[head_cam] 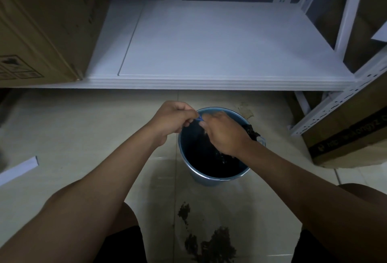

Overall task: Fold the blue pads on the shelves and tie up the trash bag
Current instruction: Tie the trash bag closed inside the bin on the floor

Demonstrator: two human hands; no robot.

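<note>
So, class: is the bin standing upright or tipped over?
Upright: the bin stands on the floor, its round rim facing up, below both hands.

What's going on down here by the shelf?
A person is bent over a blue bin on the tiled floor. The left hand and right hand meet over the black trash bag inside, pinching a small blue bit between them, apparently tying it. The white shelf behind is bare; dirt lies nearby.
</note>
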